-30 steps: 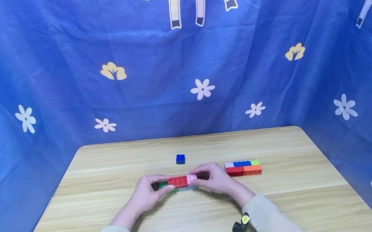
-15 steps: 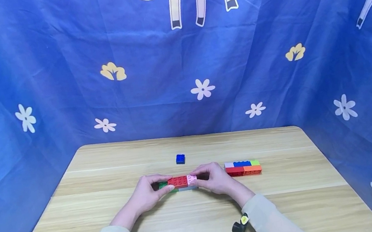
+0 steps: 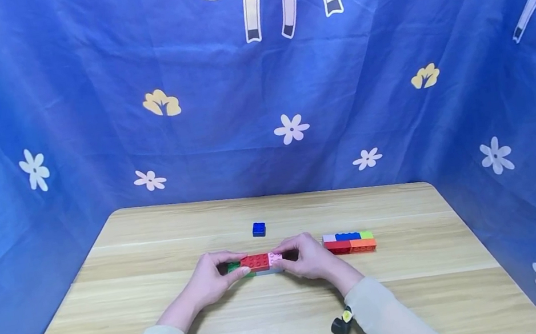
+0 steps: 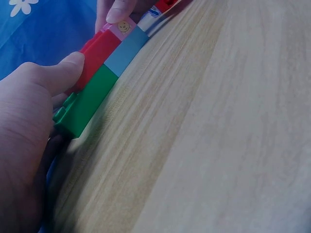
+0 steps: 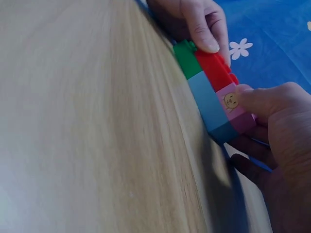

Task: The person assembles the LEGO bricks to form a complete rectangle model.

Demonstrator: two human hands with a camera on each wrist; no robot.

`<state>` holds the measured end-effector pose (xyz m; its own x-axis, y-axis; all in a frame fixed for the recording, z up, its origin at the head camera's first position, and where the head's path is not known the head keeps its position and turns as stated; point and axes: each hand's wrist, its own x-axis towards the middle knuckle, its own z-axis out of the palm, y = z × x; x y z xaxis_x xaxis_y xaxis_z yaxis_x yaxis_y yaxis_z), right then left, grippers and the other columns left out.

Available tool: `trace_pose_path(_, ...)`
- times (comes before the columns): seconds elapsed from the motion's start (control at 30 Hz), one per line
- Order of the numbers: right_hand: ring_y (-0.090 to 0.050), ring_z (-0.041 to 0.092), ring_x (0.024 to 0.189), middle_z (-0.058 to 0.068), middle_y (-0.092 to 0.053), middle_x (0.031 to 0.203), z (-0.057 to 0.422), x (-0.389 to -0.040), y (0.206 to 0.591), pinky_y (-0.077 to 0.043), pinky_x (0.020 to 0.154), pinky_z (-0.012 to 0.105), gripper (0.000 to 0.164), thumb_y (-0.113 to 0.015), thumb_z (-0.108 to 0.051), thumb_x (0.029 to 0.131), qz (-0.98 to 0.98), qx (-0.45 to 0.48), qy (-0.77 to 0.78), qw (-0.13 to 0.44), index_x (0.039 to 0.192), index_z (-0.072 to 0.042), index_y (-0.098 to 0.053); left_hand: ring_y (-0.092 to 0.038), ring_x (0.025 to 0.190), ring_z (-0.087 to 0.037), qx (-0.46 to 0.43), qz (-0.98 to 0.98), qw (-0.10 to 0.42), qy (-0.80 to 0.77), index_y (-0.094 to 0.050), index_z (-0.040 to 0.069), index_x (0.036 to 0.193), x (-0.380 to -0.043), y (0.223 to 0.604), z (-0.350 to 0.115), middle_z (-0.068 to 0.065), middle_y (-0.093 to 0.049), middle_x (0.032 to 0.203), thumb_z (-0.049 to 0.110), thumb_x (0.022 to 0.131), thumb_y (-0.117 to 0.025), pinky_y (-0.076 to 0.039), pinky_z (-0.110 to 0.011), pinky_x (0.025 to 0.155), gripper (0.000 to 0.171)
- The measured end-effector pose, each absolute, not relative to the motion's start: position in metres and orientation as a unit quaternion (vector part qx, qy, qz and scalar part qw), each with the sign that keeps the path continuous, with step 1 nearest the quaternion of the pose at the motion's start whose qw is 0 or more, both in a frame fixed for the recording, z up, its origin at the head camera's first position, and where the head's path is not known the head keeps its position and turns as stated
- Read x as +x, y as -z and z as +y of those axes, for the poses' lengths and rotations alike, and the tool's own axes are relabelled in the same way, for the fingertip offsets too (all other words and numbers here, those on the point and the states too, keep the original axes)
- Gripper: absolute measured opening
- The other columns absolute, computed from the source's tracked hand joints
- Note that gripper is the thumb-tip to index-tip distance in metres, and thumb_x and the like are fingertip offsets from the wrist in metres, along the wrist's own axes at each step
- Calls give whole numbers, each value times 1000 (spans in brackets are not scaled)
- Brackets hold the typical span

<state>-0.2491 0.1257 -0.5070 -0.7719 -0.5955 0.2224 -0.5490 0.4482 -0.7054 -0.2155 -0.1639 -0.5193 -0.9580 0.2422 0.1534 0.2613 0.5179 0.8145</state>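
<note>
Both hands are on one two-layer row of toy building bricks in the middle of the table. Its lower layer is a green brick beside a light blue brick. On top sit a red brick and a small pink brick with a printed animal face. My left hand pinches the red brick between thumb and fingers, with the green studs showing at its end. My right hand pinches the pink brick at the other end, its thumb on the near face.
A small dark blue brick lies alone behind the hands. To the right stands a second two-layer row of bricks in white, blue, lime, red and orange. A blue patterned curtain encloses the wooden table on the back and sides.
</note>
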Motion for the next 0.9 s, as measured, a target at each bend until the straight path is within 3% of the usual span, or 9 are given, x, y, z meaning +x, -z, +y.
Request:
trace_pose_path(0.37, -68, 6, 104, -10, -77, 111, 128, -250, 512, -55, 98, 32, 27, -82, -27, 94, 848, -351, 396, 25, 118, -16, -83, -68, 119, -29, -133, -873, -3, 469, -82, 20, 119, -212, 518, -163, -1, -77, 120, 30, 87, -90, -44, -55, 112, 35)
trace_pose_path(0.73, -68, 6, 100, -15, -76, 108, 128, -250, 509, -55, 93, 30, 27, -82, -30, 95, 853, -328, 403, 48, 119, -18, -83, -70, 107, -16, -181, -865, -9, 468, -81, 19, 117, -217, 514, -166, 6, -77, 114, 31, 89, -88, -55, -42, 98, 31)
trace_pose_path(0.9, -68, 6, 102, -14, -76, 109, 128, -251, 509, -55, 94, 31, 28, -82, -32, 95, 853, -332, 401, 42, 120, -19, -82, -70, 108, -18, -198, -863, -13, 465, -81, 18, 117, -222, 514, -169, 6, -78, 112, 33, 90, -88, -51, -49, 103, 33)
